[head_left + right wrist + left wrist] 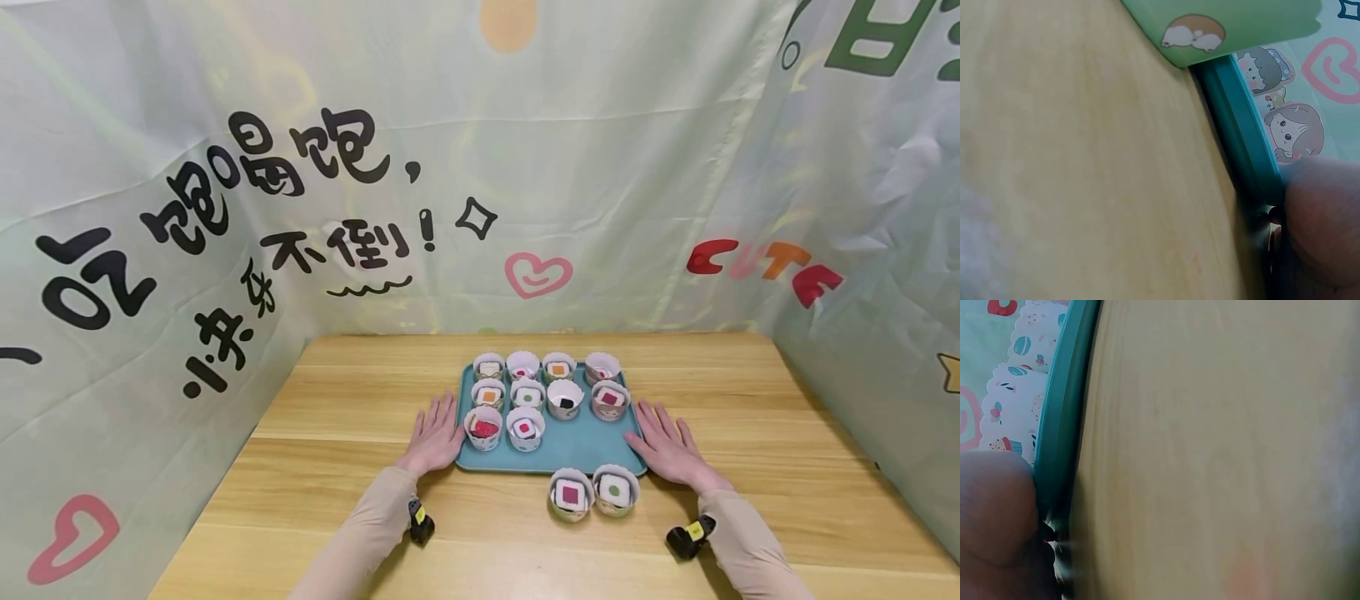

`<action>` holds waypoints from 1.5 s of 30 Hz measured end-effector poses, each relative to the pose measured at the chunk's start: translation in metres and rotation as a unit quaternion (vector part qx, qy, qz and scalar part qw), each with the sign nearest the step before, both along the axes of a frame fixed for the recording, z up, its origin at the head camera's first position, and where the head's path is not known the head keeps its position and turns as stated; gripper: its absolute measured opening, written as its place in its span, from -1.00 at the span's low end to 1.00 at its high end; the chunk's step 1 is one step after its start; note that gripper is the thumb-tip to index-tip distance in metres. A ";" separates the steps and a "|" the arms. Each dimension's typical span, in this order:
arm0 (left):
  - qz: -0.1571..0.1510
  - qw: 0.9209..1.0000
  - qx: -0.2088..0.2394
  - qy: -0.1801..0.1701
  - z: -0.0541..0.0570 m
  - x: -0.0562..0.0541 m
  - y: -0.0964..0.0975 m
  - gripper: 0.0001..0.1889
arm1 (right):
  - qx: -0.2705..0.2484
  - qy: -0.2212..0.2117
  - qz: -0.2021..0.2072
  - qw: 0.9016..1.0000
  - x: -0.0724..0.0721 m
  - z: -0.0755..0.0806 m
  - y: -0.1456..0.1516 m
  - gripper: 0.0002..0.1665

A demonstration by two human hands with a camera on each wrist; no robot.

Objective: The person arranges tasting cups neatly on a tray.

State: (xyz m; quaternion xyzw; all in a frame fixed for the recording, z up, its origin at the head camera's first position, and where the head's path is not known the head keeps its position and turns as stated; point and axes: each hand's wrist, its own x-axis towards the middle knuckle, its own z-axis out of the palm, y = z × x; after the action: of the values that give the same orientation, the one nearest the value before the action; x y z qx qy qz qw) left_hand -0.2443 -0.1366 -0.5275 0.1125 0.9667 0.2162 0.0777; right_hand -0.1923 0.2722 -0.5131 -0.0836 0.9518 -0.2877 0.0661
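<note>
A teal tray (581,446) lies on the wooden table in the head view, bearing several paper cups with scalloped rims, among them one with a red piece (484,428). Most cups hold small white pieces with coloured centres, like toy sushi. My left hand (433,435) lies flat at the tray's left edge, fingers straight and pointing forward. At the right edge my right hand (670,446) rests the same way, its thumb by the rim. Neither hand grips anything. Both wrist views show the tray's rim (1060,406) close beside the hand.
Two more filled cups, one with a dark pink centre (570,497) and one with a green centre (615,492), stand on the table (337,417) just in front of the tray. Printed cloth (615,183) hangs behind the table and along both sides.
</note>
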 end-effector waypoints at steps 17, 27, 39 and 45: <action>0.003 1.000 -0.005 0.001 0.003 0.002 0.002 -0.34 | -0.012 0.050 0.005 0.999 -0.003 0.003 0.002 -0.09; 0.005 1.000 -0.003 0.000 0.001 0.002 0.002 -0.33 | 0.011 0.102 -0.002 0.995 -0.003 0.039 0.002 -0.15; 0.006 1.000 -0.006 0.000 0.002 0.002 0.002 -0.34 | -0.029 0.184 0.105 0.977 0.009 0.074 -0.040 -0.40; 0.005 1.000 -0.009 0.001 -0.001 0.001 0.002 -0.33 | 0.001 0.130 0.218 0.967 0.023 0.082 -0.066 -0.48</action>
State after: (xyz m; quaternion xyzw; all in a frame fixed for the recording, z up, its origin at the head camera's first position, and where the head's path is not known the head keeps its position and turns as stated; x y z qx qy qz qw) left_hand -0.2433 -0.1349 -0.5283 0.1074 0.9692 0.2079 0.0772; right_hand -0.1696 0.2063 -0.4312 -0.3260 0.9110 -0.2525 0.0031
